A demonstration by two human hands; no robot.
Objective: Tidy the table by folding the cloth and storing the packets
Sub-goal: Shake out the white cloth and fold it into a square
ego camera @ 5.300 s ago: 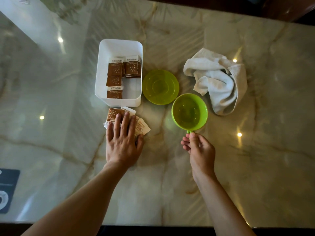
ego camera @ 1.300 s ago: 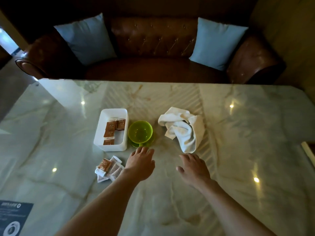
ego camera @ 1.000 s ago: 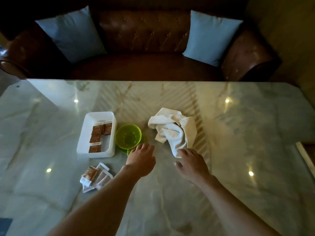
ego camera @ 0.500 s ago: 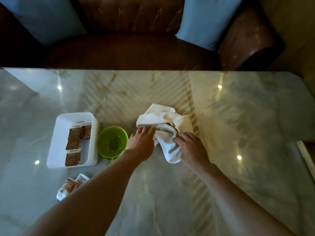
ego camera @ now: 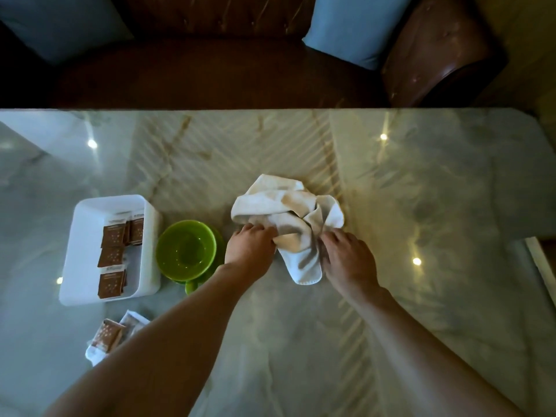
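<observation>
Crumpled white terry cloth (ego camera: 285, 218) pinched by my left hand (ego camera: 249, 246) and right hand (ego camera: 346, 257); dragging toward nine o'clock could tip the green plastic bowl (ego camera: 186, 251).

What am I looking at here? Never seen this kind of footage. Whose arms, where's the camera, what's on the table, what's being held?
There is no robot: a person works with two bare hands. The single view comes from a wide-angle camera on the person's head, looking forward and down, so the arms enter from the bottom. The left hand and right hand both grip a crumpled white cloth, not yet folded, on a glossy marble table. Left of it sits a green cup on a matching saucer, then a white tray holding brown packets. More loose packets lie on the table nearer the person, partly hidden by the left arm. A brown sofa with blue cushions stands behind.
</observation>
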